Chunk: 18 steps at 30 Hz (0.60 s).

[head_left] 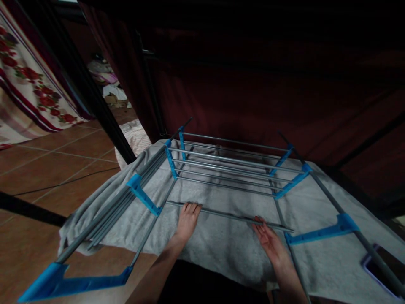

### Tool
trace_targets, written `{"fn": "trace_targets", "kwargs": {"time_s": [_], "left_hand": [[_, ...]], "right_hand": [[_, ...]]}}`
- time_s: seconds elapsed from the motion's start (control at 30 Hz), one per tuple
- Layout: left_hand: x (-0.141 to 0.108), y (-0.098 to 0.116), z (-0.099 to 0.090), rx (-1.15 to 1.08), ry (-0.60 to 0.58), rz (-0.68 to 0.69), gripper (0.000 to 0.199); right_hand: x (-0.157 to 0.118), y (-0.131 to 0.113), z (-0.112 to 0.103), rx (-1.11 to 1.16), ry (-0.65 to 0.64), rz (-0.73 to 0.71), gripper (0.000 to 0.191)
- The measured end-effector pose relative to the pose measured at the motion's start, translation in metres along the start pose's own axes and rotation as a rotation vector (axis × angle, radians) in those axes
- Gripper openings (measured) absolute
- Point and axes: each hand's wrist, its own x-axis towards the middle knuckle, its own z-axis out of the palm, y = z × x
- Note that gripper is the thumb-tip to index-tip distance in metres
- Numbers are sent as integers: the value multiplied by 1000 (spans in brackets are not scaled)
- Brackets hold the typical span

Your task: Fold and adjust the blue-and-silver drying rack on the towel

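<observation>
A loose grey metal rod lies crosswise between the two sides of a rack frame. My left hand is wrapped over the rod left of its middle. On the right, my right hand is palm up with its fingers spread, fingertips touching the rod from below. The frame has grey tubes and blue plastic brackets, with several rods joining the brackets at the far end. A bundle of loose rods rests along the frame's left side.
Grey cloth lies under the frame. A phone-like object with a purple edge is at the lower right. Dark red curtains hang behind, and a black post slants at the left. A cable crosses the tiled floor.
</observation>
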Motion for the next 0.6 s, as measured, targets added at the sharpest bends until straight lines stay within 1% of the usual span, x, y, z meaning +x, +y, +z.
{"fn": "trace_targets", "kwargs": {"time_s": [0.07,0.17,0.3,0.43,0.6], "left_hand": [[0,0,1,-8,3,1,42],[0,1,0,-30,2,19,45],[0,2,-3,-53,-9,25,44],[-1,2,-3,-38,-19,34,42],[-2,3,-4,-68,-3,63,43]], "right_hand": [[0,4,3,-28,27,-44,17],[-1,11,8,-54,77,-103,19],[-1,16,12,-71,116,-151,19],[-3,13,8,-83,81,-155,16],[-9,6,6,-56,13,-125,21]]}}
